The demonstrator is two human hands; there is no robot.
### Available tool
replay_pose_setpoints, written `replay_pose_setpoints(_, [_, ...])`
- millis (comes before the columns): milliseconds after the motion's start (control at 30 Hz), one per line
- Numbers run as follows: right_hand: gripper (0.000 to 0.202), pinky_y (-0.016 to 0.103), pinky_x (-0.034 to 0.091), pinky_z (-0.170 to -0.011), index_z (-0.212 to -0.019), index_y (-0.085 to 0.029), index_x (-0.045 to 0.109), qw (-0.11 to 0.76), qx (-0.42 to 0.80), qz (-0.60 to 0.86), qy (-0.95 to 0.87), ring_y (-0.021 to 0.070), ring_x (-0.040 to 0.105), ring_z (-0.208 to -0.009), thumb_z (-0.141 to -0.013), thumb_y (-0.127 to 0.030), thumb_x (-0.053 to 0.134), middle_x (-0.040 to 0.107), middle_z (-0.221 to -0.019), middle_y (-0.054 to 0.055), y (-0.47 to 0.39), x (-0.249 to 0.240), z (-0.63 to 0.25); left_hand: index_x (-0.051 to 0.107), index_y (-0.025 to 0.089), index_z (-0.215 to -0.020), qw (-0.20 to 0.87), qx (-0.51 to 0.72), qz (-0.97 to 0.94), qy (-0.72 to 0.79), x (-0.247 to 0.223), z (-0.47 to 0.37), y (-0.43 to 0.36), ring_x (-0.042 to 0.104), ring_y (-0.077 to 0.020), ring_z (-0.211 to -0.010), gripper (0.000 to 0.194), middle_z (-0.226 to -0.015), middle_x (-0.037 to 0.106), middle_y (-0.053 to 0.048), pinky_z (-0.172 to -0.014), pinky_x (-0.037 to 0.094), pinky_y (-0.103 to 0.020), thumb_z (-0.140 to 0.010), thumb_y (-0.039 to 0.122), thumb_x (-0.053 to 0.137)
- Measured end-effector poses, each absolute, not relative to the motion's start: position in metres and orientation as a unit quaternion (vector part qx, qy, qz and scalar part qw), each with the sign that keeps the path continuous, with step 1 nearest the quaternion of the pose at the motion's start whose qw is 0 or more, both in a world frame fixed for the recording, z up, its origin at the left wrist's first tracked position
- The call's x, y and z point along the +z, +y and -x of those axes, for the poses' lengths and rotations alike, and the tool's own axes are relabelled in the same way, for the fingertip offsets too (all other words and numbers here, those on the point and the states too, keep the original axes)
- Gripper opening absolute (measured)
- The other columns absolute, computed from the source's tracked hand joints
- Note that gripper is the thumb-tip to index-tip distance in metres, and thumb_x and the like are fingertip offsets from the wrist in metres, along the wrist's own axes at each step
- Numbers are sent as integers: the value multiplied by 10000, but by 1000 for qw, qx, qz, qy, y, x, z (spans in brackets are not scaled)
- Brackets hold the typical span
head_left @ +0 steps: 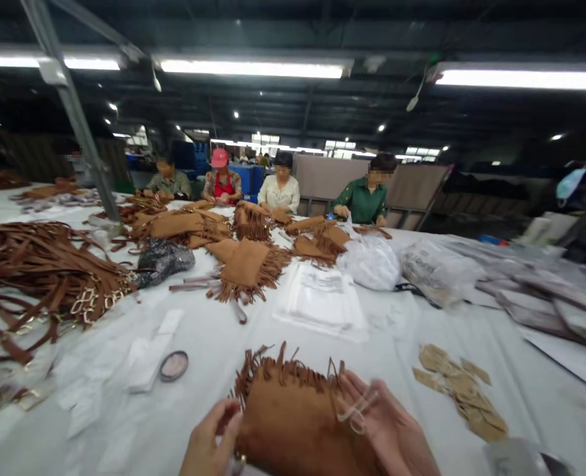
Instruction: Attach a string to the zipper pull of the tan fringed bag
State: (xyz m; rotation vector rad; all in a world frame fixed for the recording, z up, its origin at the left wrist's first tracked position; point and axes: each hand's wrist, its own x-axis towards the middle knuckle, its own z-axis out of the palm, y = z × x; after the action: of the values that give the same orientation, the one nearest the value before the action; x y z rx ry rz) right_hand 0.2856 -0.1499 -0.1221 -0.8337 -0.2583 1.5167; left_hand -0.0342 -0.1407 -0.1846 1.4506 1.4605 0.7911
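A brown suede-look fringed bag [287, 416] lies before me at the bottom of the view, fringe pointing away from me. My left hand [212, 437] has its fingers curled at the bag's left edge, gripping it there. At the right edge, my right hand [384, 420] is stretched out, palm partly turned up, its fingertips by the fringe. A thin white string loop [358, 413] hangs across the fingers of that hand. A bit of gold-coloured metal shows below my left hand. The bag's lower part is cut off by the frame.
Brown straps with gold buckles [84, 297] heap at left, near a round tin [174, 365]. More fringed bags [246, 261], white plastic sleeves [322, 301] and clear bags [436, 264] lie beyond. Tan paper pieces [464, 390] sit right. Several people work across the table.
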Motion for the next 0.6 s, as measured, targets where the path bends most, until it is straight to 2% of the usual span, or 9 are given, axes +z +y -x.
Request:
replay_pose_setpoints(133, [114,567,461,-927,-790,-243,693,600,721,330,-105,271,511,-1239,-786,-354,666,682,-1164,80,-151,-128,-224,574,159,-1038,536,395,-551,502,-173,19,-145,602,-205,-923,427,-969,653,-71,-835,474,-291,-870,535,463])
replay_pose_setpoints(267, [116,528,480,-903,-785,-250,701,568,755,314,-97,260,482,-1265,-779,-362,674,683,-1163,63,-154,-136,-195,544,158,-1086,585,413,-535,448,-159,1,-157,591,-159,-797,361,-957,638,-64,-722,470,-260,-837,419,568])
replay_pose_setpoints(400, [92,483,492,-887,-747,-250,699,557,767,308,-82,254,489,-1252,-768,-338,688,688,-1144,50,-158,-138,-181,613,192,-1015,517,378,-625,445,-152,-10,-168,575,-142,-730,272,-898,625,-30,-687,443,-246,-754,242,673])
replay_pose_setpoints(500, [80,457,499,-867,-754,-242,694,556,766,315,-66,255,482,-1252,-747,-320,708,694,-1125,68,-159,-141,-175,687,232,-885,439,351,-688,460,-156,-11,-171,574,-155,-774,98,-824,596,-21,-716,425,-249,-828,234,608])
replay_pose_setpoints(600, [127,424,500,-843,-771,-232,674,560,759,325,-75,259,488,-1242,-721,-330,737,683,-1146,86,-161,-147,-171,714,256,-878,401,330,-721,459,-165,-9,-170,574,-154,-763,183,-773,591,-26,-691,413,-241,-890,243,531])
